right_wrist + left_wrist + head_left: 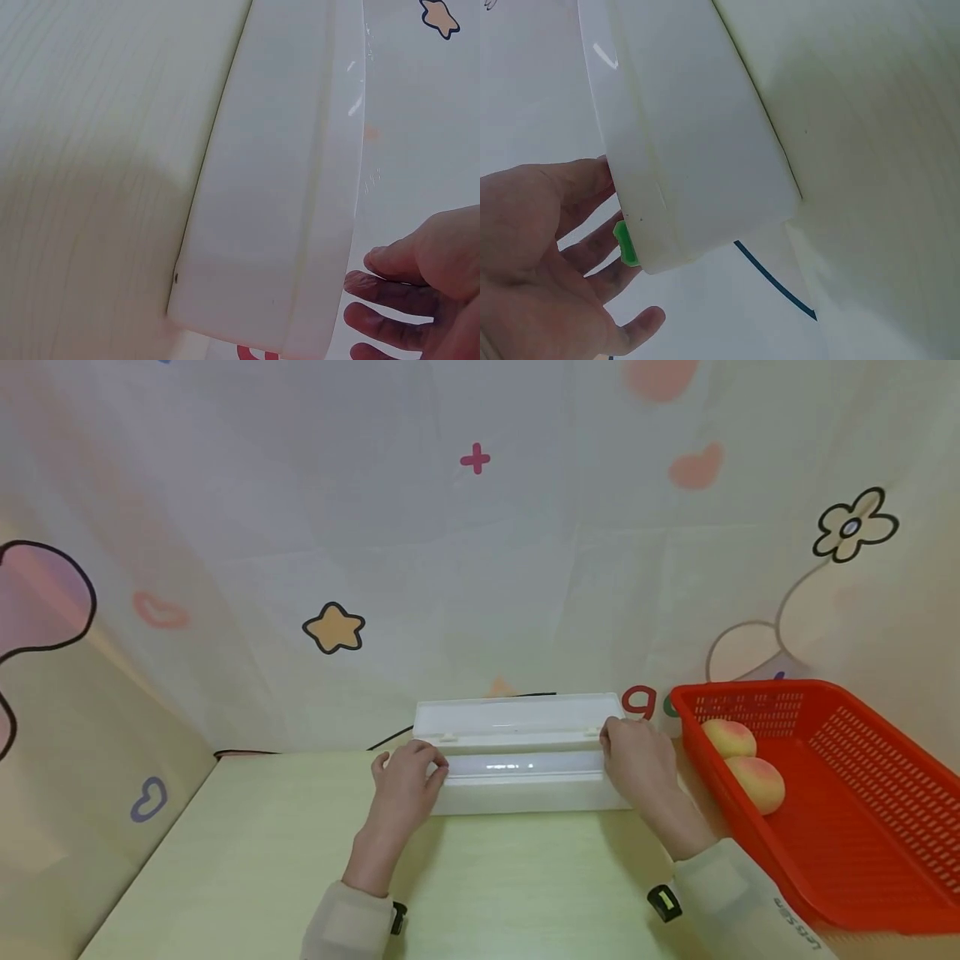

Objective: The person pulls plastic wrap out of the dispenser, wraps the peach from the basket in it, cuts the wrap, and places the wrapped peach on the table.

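White box: long, rectangular, plastic, set across the far middle of the pale green surface, close to the backdrop. Its lid stands raised behind the body. A small green tab shows at its left end in the left wrist view.

Left hand: at the left end of the box, fingers loosely spread and touching the end wall; nothing curled round it, so the hand is released, resting against the box.

Right hand: at the right end of the box, fingertips laid against the edge near the lid. The fingers are gently bent; whether they actually pinch the edge cannot be told.

Red basket: slotted plastic, at the right of the surface, just beside the right forearm. Holds two peaches, one touching the other, against its near-left wall.

Backdrop: pale cloth printed with a star, hearts, a flower and a cross, hanging behind and to both sides.

Dark cable: runs along the back edge of the surface behind the box.
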Action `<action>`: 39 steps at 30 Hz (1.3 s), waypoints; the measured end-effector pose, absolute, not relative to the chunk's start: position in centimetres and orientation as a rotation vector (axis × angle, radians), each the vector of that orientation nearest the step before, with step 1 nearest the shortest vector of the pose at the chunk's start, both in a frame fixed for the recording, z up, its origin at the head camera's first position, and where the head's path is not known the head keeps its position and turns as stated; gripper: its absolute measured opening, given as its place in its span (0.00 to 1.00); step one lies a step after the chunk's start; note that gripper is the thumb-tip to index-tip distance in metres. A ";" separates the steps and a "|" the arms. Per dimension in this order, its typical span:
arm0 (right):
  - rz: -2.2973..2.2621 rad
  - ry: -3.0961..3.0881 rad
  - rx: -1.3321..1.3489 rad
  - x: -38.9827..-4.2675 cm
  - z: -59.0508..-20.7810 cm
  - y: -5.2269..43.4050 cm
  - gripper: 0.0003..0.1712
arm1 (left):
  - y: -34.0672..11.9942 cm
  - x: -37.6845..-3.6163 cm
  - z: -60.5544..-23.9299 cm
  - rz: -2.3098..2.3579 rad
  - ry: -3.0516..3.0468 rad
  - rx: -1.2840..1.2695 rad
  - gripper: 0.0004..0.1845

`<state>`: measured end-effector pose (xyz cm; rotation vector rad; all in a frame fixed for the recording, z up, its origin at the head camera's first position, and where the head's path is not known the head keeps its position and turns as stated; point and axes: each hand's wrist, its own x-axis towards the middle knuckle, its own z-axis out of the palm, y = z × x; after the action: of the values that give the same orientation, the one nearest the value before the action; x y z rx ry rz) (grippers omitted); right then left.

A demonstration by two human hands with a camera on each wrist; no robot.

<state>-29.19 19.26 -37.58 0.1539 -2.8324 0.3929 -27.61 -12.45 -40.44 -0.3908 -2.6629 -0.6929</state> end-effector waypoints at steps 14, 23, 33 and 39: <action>0.414 -2.773 0.171 -29.0 -38.0 19.1 0.10 | -12.2 -28.5 -40.6 -0.729 -2.542 -0.362 0.03; 0.528 -2.693 0.188 -28.8 -38.9 19.0 0.08 | -12.2 -28.8 -40.6 -0.766 -2.513 -0.379 0.02; 0.704 -2.625 0.227 -28.8 -39.4 19.0 0.05 | -12.1 -28.8 -40.2 -0.828 -2.444 -0.441 0.03; 0.728 -2.645 0.230 -28.7 -39.2 19.0 0.05 | -12.1 -28.7 -40.0 -0.809 -2.478 -0.414 0.02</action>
<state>-28.73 19.04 -39.15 0.2302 -2.6452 0.7277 -28.70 -12.07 -39.99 -0.4136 -2.4778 -0.8088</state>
